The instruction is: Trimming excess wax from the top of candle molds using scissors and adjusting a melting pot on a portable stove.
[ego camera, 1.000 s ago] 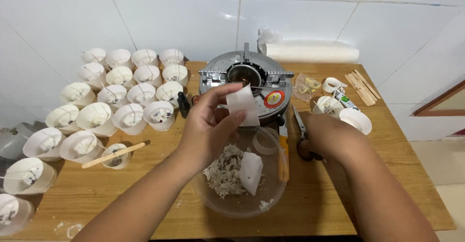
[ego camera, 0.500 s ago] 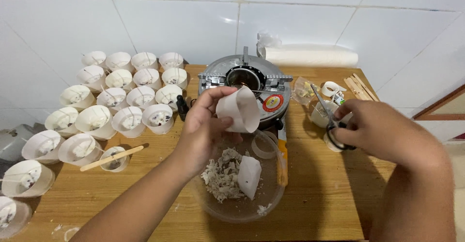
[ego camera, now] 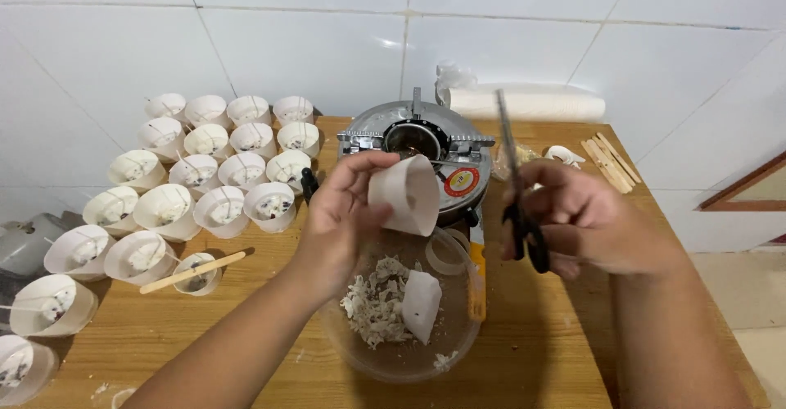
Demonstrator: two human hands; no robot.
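**Paper cup and scissors held over the bowl**

Wooden table spread from wall to near edge. At ten o'clock, rows of white paper cups with wicks, one crossed by a wooden stick. At twelve o'clock, round metal machine, with a paper roll behind it. Dead centre, clear glass bowl holding crumbled white scraps and a paper piece.

Above the bowl, left hand pinching a white paper cup, fingers closed on its wall, mouth tilted toward four o'clock. At three o'clock from the cup, right hand wrapped through the handles of black scissors, fingers curled tight. Blades together, long axis running six to twelve, tips up. Cup just beside the blades, apart, at nine o'clock from them; left hand nearer, already gripping.
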